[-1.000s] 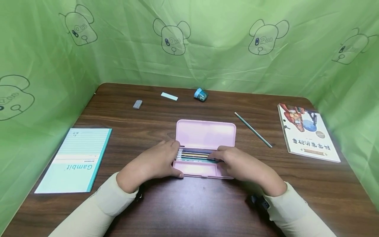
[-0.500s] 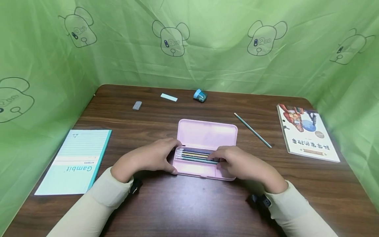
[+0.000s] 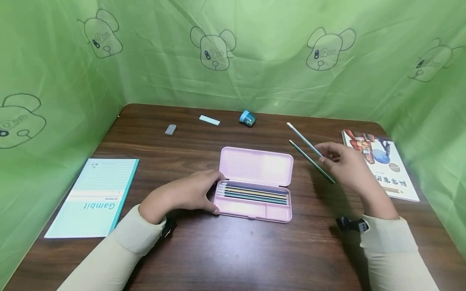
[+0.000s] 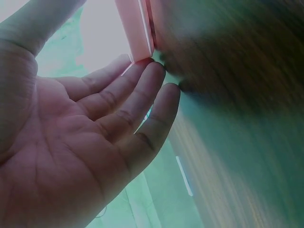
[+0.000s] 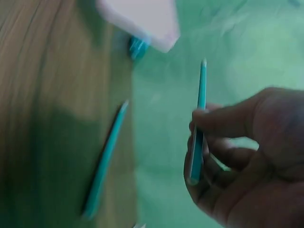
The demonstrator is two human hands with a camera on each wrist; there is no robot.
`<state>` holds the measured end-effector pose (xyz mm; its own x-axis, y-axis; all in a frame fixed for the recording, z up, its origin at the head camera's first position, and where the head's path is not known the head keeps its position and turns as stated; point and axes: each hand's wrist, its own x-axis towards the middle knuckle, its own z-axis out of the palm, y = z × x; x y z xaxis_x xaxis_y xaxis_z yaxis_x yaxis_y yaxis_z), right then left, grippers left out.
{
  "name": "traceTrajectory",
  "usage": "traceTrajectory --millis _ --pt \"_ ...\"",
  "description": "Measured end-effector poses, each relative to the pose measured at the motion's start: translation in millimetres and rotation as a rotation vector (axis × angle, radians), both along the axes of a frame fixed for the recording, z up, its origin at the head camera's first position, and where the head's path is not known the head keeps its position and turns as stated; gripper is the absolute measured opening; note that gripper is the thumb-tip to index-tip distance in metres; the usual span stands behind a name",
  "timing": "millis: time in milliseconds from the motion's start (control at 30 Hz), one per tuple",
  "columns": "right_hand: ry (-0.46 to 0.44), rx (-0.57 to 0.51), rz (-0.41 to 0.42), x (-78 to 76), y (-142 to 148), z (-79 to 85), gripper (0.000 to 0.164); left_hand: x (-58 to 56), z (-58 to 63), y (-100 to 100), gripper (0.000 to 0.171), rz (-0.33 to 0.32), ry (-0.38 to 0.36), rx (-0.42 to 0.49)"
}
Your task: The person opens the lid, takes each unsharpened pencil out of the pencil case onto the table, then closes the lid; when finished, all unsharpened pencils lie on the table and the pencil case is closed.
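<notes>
In the head view, a pink pencil case (image 3: 240, 209) lies with its lid up. Several pencils (image 3: 255, 193) fill its long compartment, erasers to the left. My left hand (image 3: 182, 195) spans the case's left end, thumb by the front corner and fingers by the back one. The left wrist view has those fingers (image 4: 154, 80) nearly straight, touching the case's pink edge (image 4: 135, 31). Between thumb and fingers, my right hand (image 3: 346, 165) pinches a green pencil (image 3: 303, 138) above the table. Below it, a second green pencil (image 3: 312, 161) lies on the wood.
Toward the back stand a blue pencil sharpener (image 3: 248, 118), a pale flat strip (image 3: 209, 120) and a grey eraser (image 3: 170, 129). A notebook (image 3: 91, 198) lies at left, a white-covered book (image 3: 382, 161) at right, partly behind my right hand. Green cloth (image 3: 269, 81) surrounds the table.
My right hand has left the pencil case and moved right and away from me, lifting a green pencil out. My left hand has stayed by the case since half a second ago.
</notes>
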<state>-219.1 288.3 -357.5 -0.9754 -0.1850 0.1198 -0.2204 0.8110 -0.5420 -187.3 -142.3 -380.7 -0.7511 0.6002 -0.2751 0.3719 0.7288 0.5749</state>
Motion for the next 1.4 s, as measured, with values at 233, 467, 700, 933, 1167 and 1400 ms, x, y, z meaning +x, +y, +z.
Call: traceTrajectory --millis 233,467,700,933,1167,1400 --pt "-0.128 0.088 -0.081 -18.0 36 -32.9 0.029 1.3 -0.7 0 0.081 0.008 -0.009 -0.004" --pt "-0.156 0.13 -0.036 -22.0 44 -44.9 0.027 0.9 -0.3 0 0.078 -0.008 0.009 0.002" --pt "-0.163 0.141 -0.033 -23.4 43 -47.2 0.028 1.4 0.9 1 0.079 -0.006 0.001 0.008" --pt "-0.167 0.153 -0.039 -23.7 43 -47.0 0.03 1.7 -0.6 0 0.078 -0.016 0.017 0.007" --pt "-0.158 0.161 -0.047 -19.6 40 -40.4 0.03 1.3 -1.9 0 0.079 -0.024 0.024 0.017" --pt "-0.072 0.08 0.128 4.1 -19 -3.9 0.031 1.4 -2.1 -1 0.079 -0.015 0.017 0.017"
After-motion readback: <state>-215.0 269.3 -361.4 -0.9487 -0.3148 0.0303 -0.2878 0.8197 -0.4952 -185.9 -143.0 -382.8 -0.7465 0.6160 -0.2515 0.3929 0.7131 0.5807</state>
